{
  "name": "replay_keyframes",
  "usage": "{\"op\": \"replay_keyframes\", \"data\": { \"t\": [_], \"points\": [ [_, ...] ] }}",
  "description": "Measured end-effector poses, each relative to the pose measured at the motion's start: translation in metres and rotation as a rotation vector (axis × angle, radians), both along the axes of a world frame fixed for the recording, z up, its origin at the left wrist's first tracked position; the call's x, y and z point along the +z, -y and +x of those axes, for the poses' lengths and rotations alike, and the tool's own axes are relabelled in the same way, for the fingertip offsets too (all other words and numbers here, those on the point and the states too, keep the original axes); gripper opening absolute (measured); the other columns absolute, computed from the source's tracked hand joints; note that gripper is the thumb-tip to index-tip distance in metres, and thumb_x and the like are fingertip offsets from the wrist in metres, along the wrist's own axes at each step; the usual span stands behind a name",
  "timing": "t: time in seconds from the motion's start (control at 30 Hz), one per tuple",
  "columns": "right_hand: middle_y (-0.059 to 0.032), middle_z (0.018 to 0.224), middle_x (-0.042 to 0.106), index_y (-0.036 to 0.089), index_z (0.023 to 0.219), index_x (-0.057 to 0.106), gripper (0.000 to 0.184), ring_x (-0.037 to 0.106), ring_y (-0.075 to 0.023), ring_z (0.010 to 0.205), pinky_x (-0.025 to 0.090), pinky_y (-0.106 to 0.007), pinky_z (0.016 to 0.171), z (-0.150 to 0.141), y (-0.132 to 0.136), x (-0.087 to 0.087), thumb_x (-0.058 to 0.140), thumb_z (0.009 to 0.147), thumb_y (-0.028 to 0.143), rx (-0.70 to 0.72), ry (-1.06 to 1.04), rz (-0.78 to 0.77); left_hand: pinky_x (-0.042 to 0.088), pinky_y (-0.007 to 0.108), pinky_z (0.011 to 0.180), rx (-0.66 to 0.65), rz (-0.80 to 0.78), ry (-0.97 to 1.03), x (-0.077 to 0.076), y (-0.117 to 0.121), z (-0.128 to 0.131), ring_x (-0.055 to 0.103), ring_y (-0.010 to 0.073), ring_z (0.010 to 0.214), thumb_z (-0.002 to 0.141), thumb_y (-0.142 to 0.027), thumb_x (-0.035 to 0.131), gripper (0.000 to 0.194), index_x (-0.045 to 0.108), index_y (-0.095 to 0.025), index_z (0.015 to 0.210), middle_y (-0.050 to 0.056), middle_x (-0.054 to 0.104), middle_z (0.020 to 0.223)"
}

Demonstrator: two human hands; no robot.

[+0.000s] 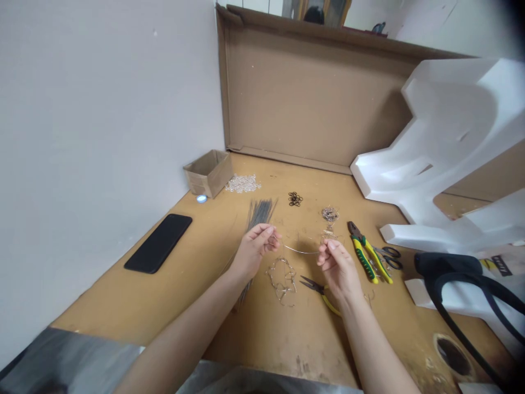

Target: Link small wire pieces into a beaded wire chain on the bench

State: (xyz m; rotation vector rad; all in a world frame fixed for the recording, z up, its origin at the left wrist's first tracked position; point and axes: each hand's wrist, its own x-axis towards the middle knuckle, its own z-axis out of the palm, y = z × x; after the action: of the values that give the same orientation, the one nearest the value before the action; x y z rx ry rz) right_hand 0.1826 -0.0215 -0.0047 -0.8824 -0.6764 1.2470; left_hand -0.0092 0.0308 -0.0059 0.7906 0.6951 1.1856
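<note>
One thin curved wire point(301, 251) spans my pinching left hand point(256, 247) and right hand point(337, 267) above the table point(311, 342); uneven pulling could kink it, or dipping could snag the wire loops point(282, 287) below.

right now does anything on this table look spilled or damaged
Possibly: small clear bits lie loose beside the small box, as if spilled, though the heap is fairly compact. At the near right, the table has a dark hole with a rough, pale rim.

Left hand point(257, 247) and right hand point(338, 267) holding curved wire point(303, 252), black phone point(158, 243), yellow-green pliers point(363, 245), small cardboard box point(218, 178)
</note>
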Motion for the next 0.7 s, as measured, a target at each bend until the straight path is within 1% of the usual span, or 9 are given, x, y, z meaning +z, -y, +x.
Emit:
{"op": "replay_keyframes", "data": {
  "t": [0.13, 0.23, 0.3, 0.37, 0.4, 0.43, 0.5, 0.6, 0.7],
  "points": [
    [0.0019, 0.067, 0.061, 0.017, 0.081, 0.065, 0.014, 0.054, -0.0058, 0.050, 0.045, -0.016, 0.047, 0.001, -0.001, -0.003, 0.068, 0.071, 0.026, 0.039, -0.033, -0.014, 0.042, 0.018, 0.052, -0.011, 0.010, -0.013, -0.003, -0.001, 0.000, 0.055, 0.0063, 0.053, 0.075, -0.030, 0.061, 0.018, 0.056, -0.014, 0.081, 0.001, 0.063, 0.070],
    [0.0017, 0.066, 0.062, 0.018, 0.083, 0.064, 0.013, 0.054, -0.0065, 0.050, 0.045, -0.017, 0.048, -0.001, -0.002, -0.006, 0.067, 0.073, 0.026, -0.005, 0.031, 0.016, 0.045, 0.020, 0.053, -0.020, 0.046, -0.098, -0.006, -0.003, 0.000, 0.057, 0.0076, 0.056, 0.078, -0.036, 0.056, 0.024, 0.057, -0.013, 0.083, 0.004, 0.063, 0.076],
    [0.0023, 0.064, 0.061, 0.018, 0.085, 0.063, 0.013, 0.053, -0.0063, 0.048, 0.043, -0.017, 0.047, -0.002, -0.002, -0.008, 0.065, 0.075, 0.026, -0.055, 0.091, 0.048, 0.047, 0.022, 0.055, 0.000, 0.109, -0.266, -0.007, -0.008, -0.002, 0.060, 0.0103, 0.061, 0.082, -0.040, 0.048, 0.029, 0.057, -0.013, 0.089, 0.008, 0.064, 0.083],
    [0.0027, 0.062, 0.061, 0.019, 0.087, 0.062, 0.013, 0.052, -0.0060, 0.048, 0.041, -0.017, 0.047, -0.002, -0.002, -0.010, 0.064, 0.076, 0.026, -0.079, 0.137, 0.063, 0.049, 0.025, 0.058, 0.094, 0.230, -0.600, -0.006, -0.019, -0.010, 0.062, 0.0128, 0.067, 0.085, -0.037, 0.040, 0.031, 0.055, -0.014, 0.098, 0.009, 0.065, 0.090],
    [0.0028, 0.062, 0.060, 0.019, 0.087, 0.062, 0.013, 0.052, -0.0060, 0.048, 0.041, -0.017, 0.048, -0.002, -0.002, -0.011, 0.064, 0.077, 0.026, -0.079, 0.153, 0.063, 0.049, 0.025, 0.059, 0.162, 0.303, -0.885, -0.005, -0.026, -0.017, 0.062, 0.0128, 0.068, 0.086, -0.035, 0.039, 0.029, 0.055, -0.016, 0.100, 0.008, 0.065, 0.089],
    [0.0028, 0.062, 0.060, 0.019, 0.088, 0.062, 0.013, 0.052, -0.0062, 0.048, 0.041, -0.017, 0.048, -0.002, -0.002, -0.011, 0.063, 0.077, 0.027, -0.074, 0.164, 0.060, 0.049, 0.027, 0.062, 0.204, 0.313, -0.999, -0.002, -0.036, -0.026, 0.063, 0.0146, 0.070, 0.083, -0.033, 0.045, 0.026, 0.056, -0.016, 0.100, 0.008, 0.065, 0.088],
    [0.0028, 0.062, 0.060, 0.019, 0.088, 0.061, 0.015, 0.052, -0.0064, 0.047, 0.040, -0.018, 0.048, -0.003, -0.001, -0.011, 0.062, 0.078, 0.028, -0.072, 0.196, 0.054, 0.048, 0.031, 0.073, 0.266, 0.321, -1.160, 0.004, -0.059, -0.052, 0.062, 0.0181, 0.080, 0.078, -0.028, 0.052, 0.023, 0.058, -0.016, 0.096, 0.009, 0.065, 0.089],
    [0.0028, 0.062, 0.060, 0.019, 0.092, 0.059, 0.017, 0.049, -0.0062, 0.043, 0.039, -0.019, 0.046, -0.006, 0.002, -0.010, 0.059, 0.080, 0.031, -0.107, 0.318, 0.047, 0.039, 0.039, 0.088, 0.391, 0.279, -1.453, 0.012, -0.095, -0.101, 0.052, 0.0278, 0.104, 0.076, -0.024, 0.051, 0.023, 0.058, -0.014, 0.095, 0.015, 0.059, 0.105],
    [0.0042, 0.056, 0.057, 0.020, 0.094, 0.056, 0.020, 0.046, -0.0069, 0.039, 0.037, -0.020, 0.043, -0.010, 0.004, -0.009, 0.055, 0.082, 0.036, -0.119, 0.492, 0.049, 0.036, 0.045, 0.086, 0.426, 0.196, -1.703, 0.010, -0.122, -0.142, 0.046, 0.0360, 0.109, 0.076, -0.029, 0.049, 0.032, 0.056, -0.008, 0.098, 0.023, 0.054, 0.110]
  ]
}}
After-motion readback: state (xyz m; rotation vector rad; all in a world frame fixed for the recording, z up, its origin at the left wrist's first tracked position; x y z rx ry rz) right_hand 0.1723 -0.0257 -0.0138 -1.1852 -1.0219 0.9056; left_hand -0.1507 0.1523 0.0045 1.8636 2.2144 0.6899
